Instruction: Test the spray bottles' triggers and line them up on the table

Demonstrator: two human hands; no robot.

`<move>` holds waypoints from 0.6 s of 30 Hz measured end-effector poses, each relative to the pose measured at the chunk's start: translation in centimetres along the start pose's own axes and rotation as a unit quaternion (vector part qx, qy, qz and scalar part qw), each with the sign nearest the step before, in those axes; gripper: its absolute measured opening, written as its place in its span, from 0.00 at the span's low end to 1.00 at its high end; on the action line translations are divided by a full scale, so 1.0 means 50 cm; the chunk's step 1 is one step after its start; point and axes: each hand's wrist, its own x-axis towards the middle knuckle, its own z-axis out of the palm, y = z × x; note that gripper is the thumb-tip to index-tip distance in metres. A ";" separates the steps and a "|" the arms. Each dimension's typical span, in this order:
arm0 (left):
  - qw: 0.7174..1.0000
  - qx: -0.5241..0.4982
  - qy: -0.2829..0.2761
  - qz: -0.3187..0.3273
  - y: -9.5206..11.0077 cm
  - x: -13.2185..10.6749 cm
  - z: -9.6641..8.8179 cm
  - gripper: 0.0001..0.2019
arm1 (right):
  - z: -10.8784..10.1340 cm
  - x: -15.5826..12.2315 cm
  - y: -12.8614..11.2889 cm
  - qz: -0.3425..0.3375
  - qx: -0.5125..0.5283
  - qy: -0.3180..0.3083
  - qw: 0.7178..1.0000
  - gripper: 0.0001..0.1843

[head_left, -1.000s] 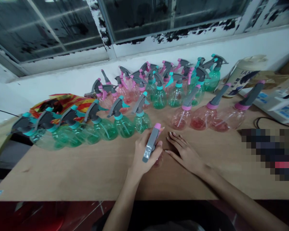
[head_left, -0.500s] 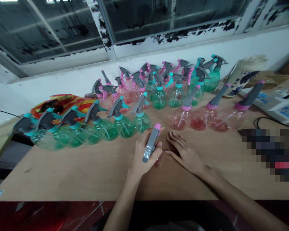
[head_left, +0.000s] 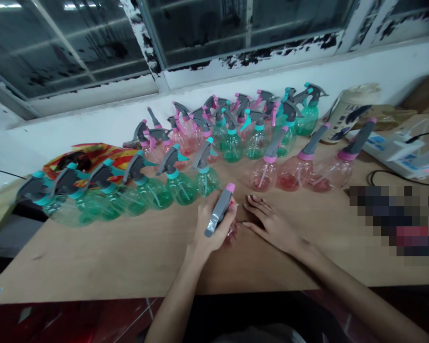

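My left hand (head_left: pixel 211 224) is wrapped round the neck of a pink spray bottle (head_left: pixel 219 209) with a grey head and pink nozzle. Its nozzle points away from me; the hand hides most of the bottle's body. Just to the right, my right hand (head_left: pixel 271 223) lies flat on the wooden table (head_left: pixel 136 262), fingers stretched out and holding nothing. Beyond it stand three pink spray bottles (head_left: pixel 296 174) with some pinkish-red liquid inside. A row of green spray bottles (head_left: pixel 180 188) with grey heads and turquoise collars runs off to the left.
More pink and green spray bottles (head_left: pixel 232 145) crowd together by the wall. Behind the left row lies a red and yellow bag (head_left: pixel 117 157). At the right are a cream jug-like container (head_left: pixel 350 114), a white power strip (head_left: pixel 389 152) with cables, and a pixelated dark object (head_left: pixel 386 214).
The whole view has shifted slightly, so things on the right sit further left. My left hand still grips the pink spray bottle, and my right hand still rests on the table.
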 end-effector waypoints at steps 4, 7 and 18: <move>1.000 -0.005 -0.004 0.009 0.003 0.000 0.001 0.10 | -0.026 -0.005 -0.008 0.008 0.022 -0.010 1.000 0.23; 1.000 -0.005 -0.007 0.013 0.000 0.000 0.004 0.13 | -0.051 -0.018 -0.029 0.019 0.043 -0.017 0.999 0.22; 0.996 -0.062 -0.055 0.011 0.011 0.009 0.054 0.23 | -0.109 -0.042 -0.143 0.095 0.031 0.038 0.994 0.36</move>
